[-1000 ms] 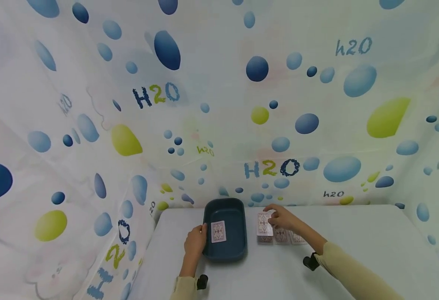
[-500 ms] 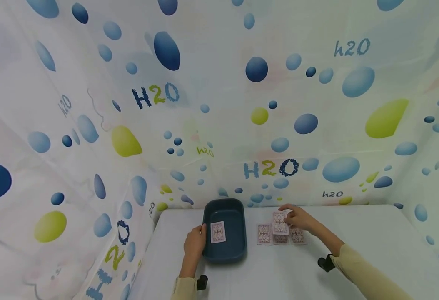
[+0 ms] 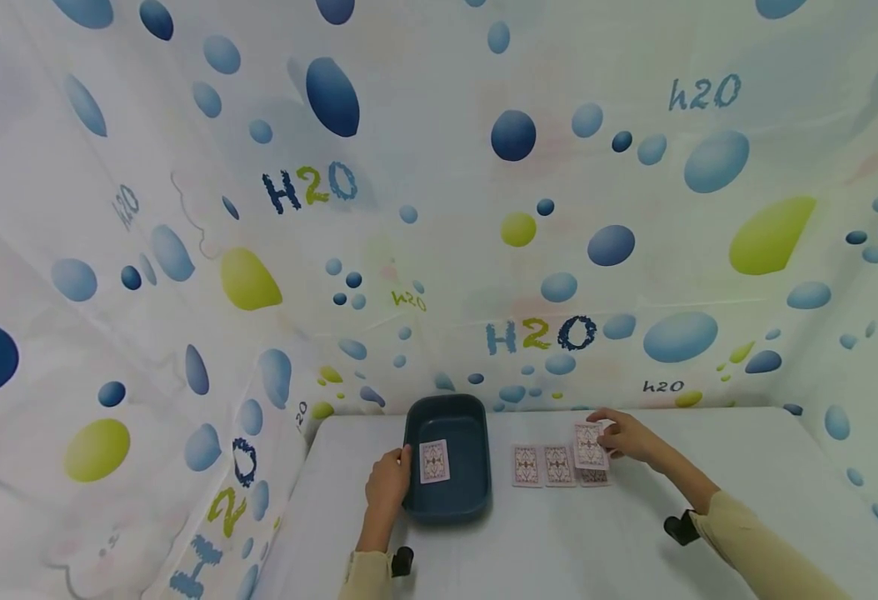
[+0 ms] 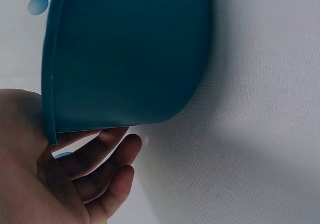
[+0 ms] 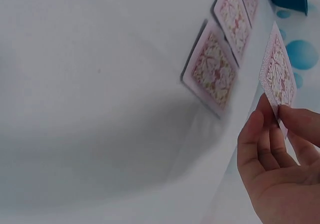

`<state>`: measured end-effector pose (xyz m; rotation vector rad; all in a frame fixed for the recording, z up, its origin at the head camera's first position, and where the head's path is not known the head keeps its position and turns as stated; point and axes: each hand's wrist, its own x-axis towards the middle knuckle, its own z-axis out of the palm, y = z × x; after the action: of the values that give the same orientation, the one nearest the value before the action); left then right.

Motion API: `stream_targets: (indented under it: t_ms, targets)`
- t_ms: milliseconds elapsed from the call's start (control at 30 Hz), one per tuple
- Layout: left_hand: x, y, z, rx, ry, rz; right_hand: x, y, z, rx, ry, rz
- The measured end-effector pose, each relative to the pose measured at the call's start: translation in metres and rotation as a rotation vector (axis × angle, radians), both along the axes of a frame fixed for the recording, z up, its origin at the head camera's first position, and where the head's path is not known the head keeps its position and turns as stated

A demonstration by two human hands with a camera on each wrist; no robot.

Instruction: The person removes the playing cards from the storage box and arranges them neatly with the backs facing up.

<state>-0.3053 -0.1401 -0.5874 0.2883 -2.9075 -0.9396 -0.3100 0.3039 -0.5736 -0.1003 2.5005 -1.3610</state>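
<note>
A person in pale yellow sleeves [image 3: 765, 546] held a single playing card [image 3: 591, 446] over the right end of a row of three on a white-covered table [image 3: 566, 550]. The right hand [image 3: 629, 437] had swung further right: a second earlier the card hung above the left card [image 3: 526, 467] of the row, half a second earlier above the middle card [image 3: 559, 467]. Both now lay in full sight, patterned backs up, while from the head camera the held card hid the upper part of the right card [image 3: 595, 478]. The right wrist's view showed thumb and fingers pinching it near one end, tilted in the air and apart from the row.

To the left, little had altered. The left hand [image 3: 388, 479] kept its place at the near-left side of a dark blue tray [image 3: 471, 467], gripping the rim, its other fingers loosely bent along the outer wall. The tray stood where it had, and the card inside [image 3: 434, 462] lay patterned side up toward the left, just as before. The tray and the row were apart, with bare cloth between. Behind rose a white hanging [image 3: 439, 150] printed with blue and green drops and "H2O" lettering.
</note>
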Motion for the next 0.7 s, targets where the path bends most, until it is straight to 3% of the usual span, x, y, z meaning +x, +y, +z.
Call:
stream_targets:
  t_ms: [267, 700]
  targets:
    - [0.0, -0.001, 0.0, -0.001, 0.005, -0.005, 0.003, 0.024, -0.009, 0.018, -0.015, -0.026]
    - [-0.003, 0.0, -0.002, 0.0, -0.002, 0.001, 0.007, 0.052, -0.028, 0.075, 0.036, -0.018]
